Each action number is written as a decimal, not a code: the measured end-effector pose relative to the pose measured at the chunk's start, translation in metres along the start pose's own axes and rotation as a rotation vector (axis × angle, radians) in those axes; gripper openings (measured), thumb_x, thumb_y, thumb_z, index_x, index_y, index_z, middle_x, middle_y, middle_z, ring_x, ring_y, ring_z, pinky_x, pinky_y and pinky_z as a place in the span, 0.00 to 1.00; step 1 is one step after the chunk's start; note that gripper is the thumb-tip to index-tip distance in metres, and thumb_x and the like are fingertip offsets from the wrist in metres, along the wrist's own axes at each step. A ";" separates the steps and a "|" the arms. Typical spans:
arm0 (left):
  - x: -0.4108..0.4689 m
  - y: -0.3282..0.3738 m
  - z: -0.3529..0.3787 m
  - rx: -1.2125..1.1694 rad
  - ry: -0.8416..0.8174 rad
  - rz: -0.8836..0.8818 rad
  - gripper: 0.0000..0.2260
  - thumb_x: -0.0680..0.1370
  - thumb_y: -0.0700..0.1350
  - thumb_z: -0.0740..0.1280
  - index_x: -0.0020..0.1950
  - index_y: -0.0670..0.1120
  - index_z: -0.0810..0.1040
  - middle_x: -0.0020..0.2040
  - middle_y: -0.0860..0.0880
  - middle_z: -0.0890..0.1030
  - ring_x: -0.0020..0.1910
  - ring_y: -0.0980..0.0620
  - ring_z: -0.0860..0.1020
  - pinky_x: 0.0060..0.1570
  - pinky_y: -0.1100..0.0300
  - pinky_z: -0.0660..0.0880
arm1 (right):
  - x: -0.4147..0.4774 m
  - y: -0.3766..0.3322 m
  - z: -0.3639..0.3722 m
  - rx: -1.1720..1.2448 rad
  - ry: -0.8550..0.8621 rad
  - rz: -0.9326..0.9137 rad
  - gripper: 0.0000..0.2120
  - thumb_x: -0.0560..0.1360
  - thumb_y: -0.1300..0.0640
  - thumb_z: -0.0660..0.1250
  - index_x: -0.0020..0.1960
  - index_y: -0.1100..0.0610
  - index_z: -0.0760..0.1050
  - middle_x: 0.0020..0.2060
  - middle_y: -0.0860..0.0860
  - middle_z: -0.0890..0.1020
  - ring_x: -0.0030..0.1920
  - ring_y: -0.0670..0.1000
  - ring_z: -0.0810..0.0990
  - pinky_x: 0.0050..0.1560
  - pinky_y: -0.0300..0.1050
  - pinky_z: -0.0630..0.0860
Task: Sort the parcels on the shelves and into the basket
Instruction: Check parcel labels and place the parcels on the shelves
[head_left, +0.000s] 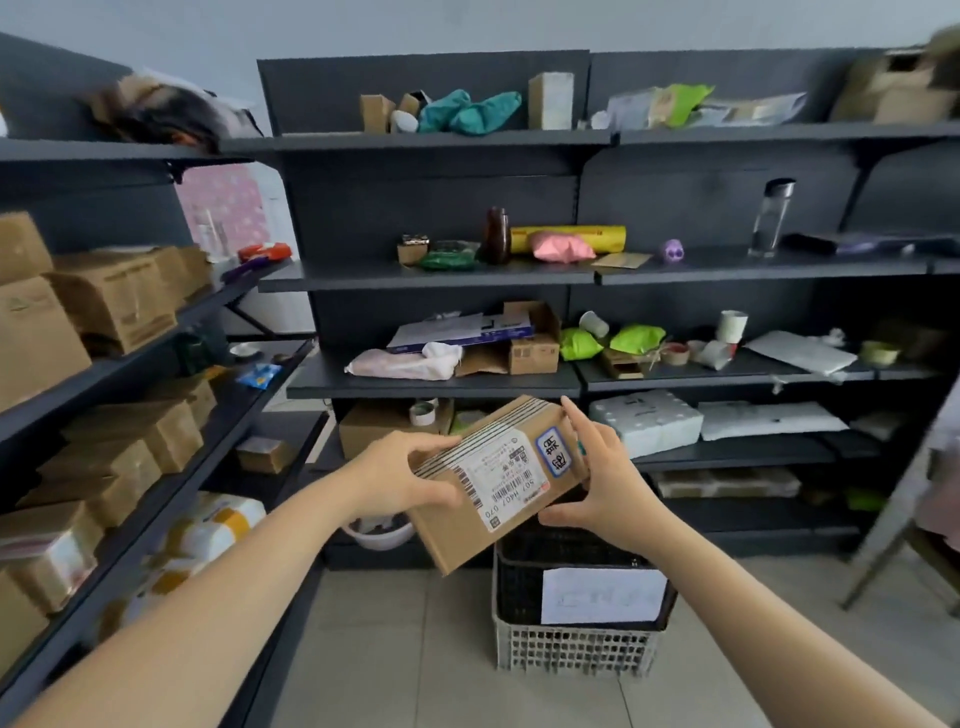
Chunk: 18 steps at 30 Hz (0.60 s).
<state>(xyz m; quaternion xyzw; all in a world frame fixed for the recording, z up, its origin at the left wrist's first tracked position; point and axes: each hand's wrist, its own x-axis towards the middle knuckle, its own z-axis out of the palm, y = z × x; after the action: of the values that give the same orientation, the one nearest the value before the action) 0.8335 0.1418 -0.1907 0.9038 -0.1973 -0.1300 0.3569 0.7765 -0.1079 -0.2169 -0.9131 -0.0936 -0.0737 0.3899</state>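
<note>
Parcel (498, 478) (brown carton, shipping label facing up) is hanging tilted in mid-air in the head view, just above the basket (571, 649) on the floor. Left hand (400, 478) is gripping one end, fingers (431, 444) curled over the top edge. Right hand (602, 483) is clamping the other end, thumb underneath. Shelves (431, 388) are carrying loads of boxes and bags, pretty jumbled, so I'm guessing plenty is left to sort. This one isn't placed yet, and I can't see into the basket.
</note>
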 end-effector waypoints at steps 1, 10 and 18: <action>0.019 0.006 0.004 -0.001 -0.019 -0.006 0.31 0.69 0.50 0.74 0.70 0.58 0.68 0.62 0.58 0.73 0.60 0.57 0.72 0.57 0.59 0.73 | 0.010 0.015 -0.010 -0.037 0.001 -0.017 0.56 0.64 0.57 0.78 0.76 0.41 0.41 0.64 0.40 0.57 0.59 0.38 0.65 0.58 0.33 0.66; 0.174 0.056 0.033 -0.101 -0.064 -0.024 0.21 0.71 0.47 0.73 0.62 0.60 0.75 0.58 0.59 0.77 0.58 0.57 0.75 0.56 0.57 0.75 | 0.102 0.136 -0.081 -0.385 0.034 -0.089 0.40 0.63 0.53 0.74 0.70 0.50 0.60 0.67 0.43 0.61 0.56 0.50 0.76 0.44 0.41 0.70; 0.294 0.020 0.076 0.134 0.098 0.161 0.38 0.63 0.56 0.78 0.69 0.57 0.63 0.65 0.59 0.65 0.63 0.58 0.65 0.62 0.58 0.66 | 0.174 0.228 -0.081 -0.308 0.049 0.165 0.40 0.62 0.53 0.75 0.70 0.52 0.61 0.64 0.44 0.64 0.50 0.47 0.74 0.43 0.41 0.73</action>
<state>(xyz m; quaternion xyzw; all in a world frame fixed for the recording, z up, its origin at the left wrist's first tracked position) 1.0608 -0.0485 -0.2589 0.9120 -0.2600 -0.0431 0.3142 0.9930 -0.3016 -0.2840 -0.9645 0.0034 -0.0772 0.2525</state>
